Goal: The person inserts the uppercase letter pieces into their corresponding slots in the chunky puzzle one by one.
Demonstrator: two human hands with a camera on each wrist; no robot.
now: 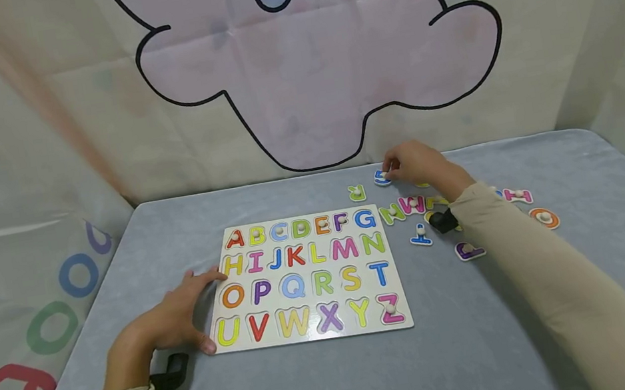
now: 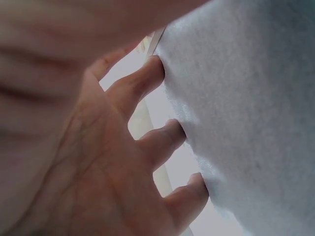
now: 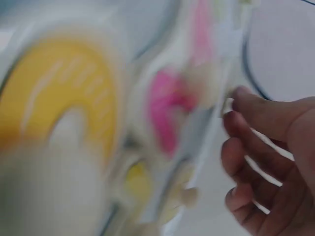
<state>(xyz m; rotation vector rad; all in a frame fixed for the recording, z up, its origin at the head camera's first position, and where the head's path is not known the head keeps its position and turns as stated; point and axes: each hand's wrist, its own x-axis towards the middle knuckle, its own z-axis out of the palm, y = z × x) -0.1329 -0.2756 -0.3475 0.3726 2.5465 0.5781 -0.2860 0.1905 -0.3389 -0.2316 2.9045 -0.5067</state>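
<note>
A white alphabet puzzle board (image 1: 303, 297) lies on the table. Pegged letters sit in several top-row slots, and a pink Z piece (image 1: 391, 310) fills the bottom right one. My left hand (image 1: 175, 313) spreads along the board's left edge, thumb at the lower corner and a fingertip beside the H; its fingers (image 2: 170, 140) touch the table in the left wrist view. At the table's back, my right hand (image 1: 418, 162) pinches a blue letter piece (image 1: 381, 178) by its peg between thumb and fingers. In the right wrist view the peg (image 3: 228, 105) shows at the fingertips.
Loose pegged letters lie right of the board: a green R (image 1: 357, 193), a green N (image 1: 391, 213), a blue T (image 1: 420, 235), a purple piece (image 1: 469, 251), an orange O (image 1: 544, 218) and several others, partly hidden under the right arm. A patterned curtain (image 1: 307, 121) hangs behind the table.
</note>
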